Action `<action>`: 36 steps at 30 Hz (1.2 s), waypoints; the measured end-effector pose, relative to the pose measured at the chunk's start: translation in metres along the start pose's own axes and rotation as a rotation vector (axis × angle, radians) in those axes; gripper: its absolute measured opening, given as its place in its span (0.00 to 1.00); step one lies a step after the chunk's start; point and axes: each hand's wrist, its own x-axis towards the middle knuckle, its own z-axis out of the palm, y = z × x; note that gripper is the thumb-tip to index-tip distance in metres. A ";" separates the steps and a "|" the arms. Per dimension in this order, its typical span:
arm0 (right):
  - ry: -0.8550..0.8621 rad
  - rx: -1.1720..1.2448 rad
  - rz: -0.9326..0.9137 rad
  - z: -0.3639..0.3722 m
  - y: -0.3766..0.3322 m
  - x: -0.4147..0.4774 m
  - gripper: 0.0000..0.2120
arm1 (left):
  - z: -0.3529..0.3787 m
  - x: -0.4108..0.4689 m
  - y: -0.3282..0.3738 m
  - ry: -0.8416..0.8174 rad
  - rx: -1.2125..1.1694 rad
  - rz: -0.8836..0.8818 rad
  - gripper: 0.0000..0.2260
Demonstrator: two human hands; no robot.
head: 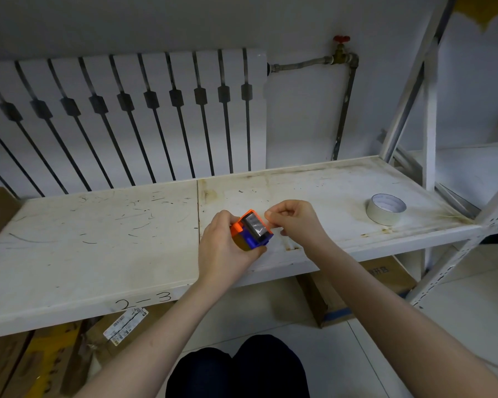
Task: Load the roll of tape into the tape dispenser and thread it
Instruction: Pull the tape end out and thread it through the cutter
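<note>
An orange and blue tape dispenser (252, 230) with a shiny roll inside is held just above the white shelf (98, 225), gripped from the left and below by my left hand (223, 248). My right hand (295, 221) is at the dispenser's right edge, thumb and forefinger pinched together at its orange rim; whether tape sits between those fingers is too small to tell. A separate whitish roll of tape (385, 209) lies flat on the shelf, far right, apart from both hands.
A white radiator (121, 116) stands behind the shelf, with a pipe and red-handled valve (341, 53) to its right. Shelf uprights (429, 110) rise at the right. Cardboard boxes (357, 294) sit under the shelf. My knees (242, 369) are below.
</note>
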 end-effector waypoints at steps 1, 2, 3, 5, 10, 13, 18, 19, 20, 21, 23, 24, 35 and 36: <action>-0.009 0.004 0.024 0.002 0.001 0.000 0.02 | 0.000 0.000 0.000 0.005 0.001 0.003 0.26; -0.017 0.002 0.042 0.004 0.003 0.000 0.02 | 0.000 -0.001 0.000 0.011 0.002 0.005 0.26; -0.023 0.001 0.053 0.005 0.003 0.000 0.03 | 0.001 -0.001 0.000 0.017 0.001 0.006 0.26; -0.025 0.001 0.059 0.007 0.004 0.000 0.05 | 0.001 -0.001 0.000 0.021 0.000 0.004 0.26; -0.043 -0.052 0.056 0.012 0.006 0.002 0.11 | -0.001 0.001 -0.002 0.018 -0.005 -0.015 0.26; -0.068 -0.049 0.113 0.014 0.009 0.005 0.13 | -0.003 0.002 -0.002 -0.004 -0.018 0.015 0.25; -0.148 0.030 0.274 0.021 0.014 0.015 0.17 | -0.007 0.004 -0.003 -0.052 -0.002 0.039 0.27; -0.176 0.041 0.314 0.023 0.016 0.017 0.17 | -0.008 0.004 -0.003 -0.049 -0.002 0.036 0.27; -0.206 0.058 0.353 0.025 0.018 0.018 0.17 | -0.008 0.004 -0.004 -0.042 -0.006 0.030 0.26; -0.230 0.084 0.392 0.028 0.021 0.019 0.16 | -0.009 0.004 -0.003 -0.036 -0.011 0.023 0.26; -0.248 0.124 0.462 0.032 0.028 0.020 0.13 | -0.011 0.004 -0.003 -0.034 -0.011 0.007 0.26; -0.252 0.118 0.488 0.034 0.032 0.020 0.11 | -0.011 0.004 -0.003 -0.037 -0.006 0.001 0.26; -0.311 0.113 -0.147 0.018 0.023 0.003 0.18 | -0.013 0.018 0.005 0.017 -0.179 -0.166 0.25; -0.359 0.099 -0.136 0.017 0.020 -0.001 0.20 | -0.013 0.019 0.007 0.037 -0.229 -0.221 0.25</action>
